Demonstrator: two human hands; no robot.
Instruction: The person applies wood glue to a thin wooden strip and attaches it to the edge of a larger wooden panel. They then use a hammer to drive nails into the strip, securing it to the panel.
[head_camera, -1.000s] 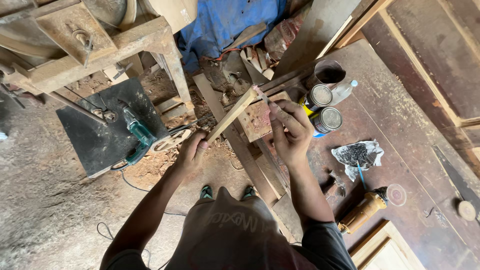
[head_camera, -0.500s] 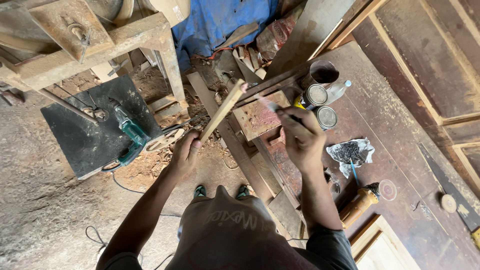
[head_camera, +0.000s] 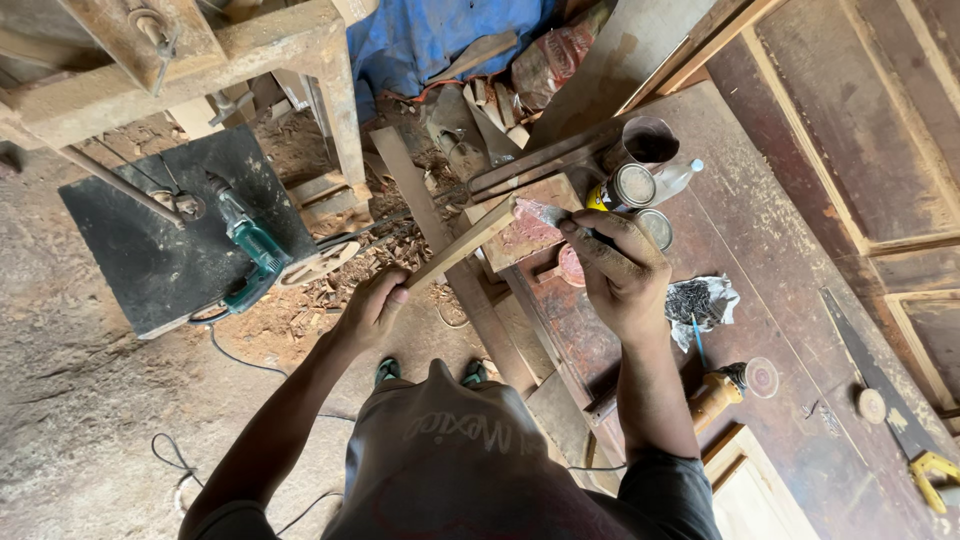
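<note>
Hands (head_camera: 620, 270) gripping wood strip (head_camera: 460, 245), possibly brush

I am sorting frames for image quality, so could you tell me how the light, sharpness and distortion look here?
Head view: soft, even daylight, no glare; the wooden strip and both hands, left hand and right hand, are sharp; wide-angle lens bends the workbench edges outward; the floor looks slightly washed out.

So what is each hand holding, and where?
Left hand grips the wooden strip at its lower end; right hand holds a brush by its handle.
</note>
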